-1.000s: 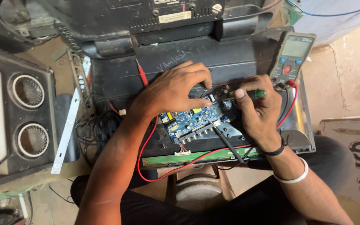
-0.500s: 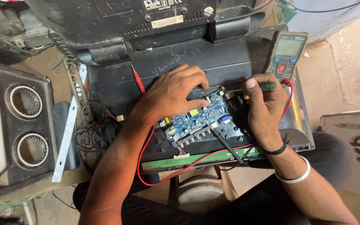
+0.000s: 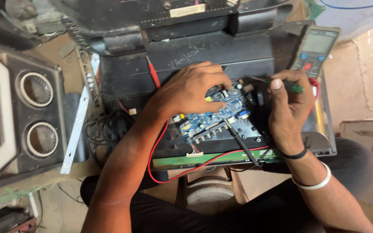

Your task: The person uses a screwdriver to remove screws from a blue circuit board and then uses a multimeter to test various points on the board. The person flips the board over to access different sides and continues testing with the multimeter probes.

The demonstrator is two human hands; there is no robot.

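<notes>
The blue board (image 3: 214,114), at centre, is being pressed by the left hand (image 3: 191,90), fingers curled; at 3 o'clock, a green screwdriver (image 3: 292,87) is being pinched by the right hand (image 3: 288,108). Judged: fastener work underway; steady tip alignment is being called for.

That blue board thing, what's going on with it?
A person is working on a blue circuit board that lies on the back of a dark opened-up device. The left hand rests on the board's top edge. The right hand holds a green-handled tool at the board's right end. A black probe lies across the board, a red wire loops below, and a meter sits at upper right.
</notes>
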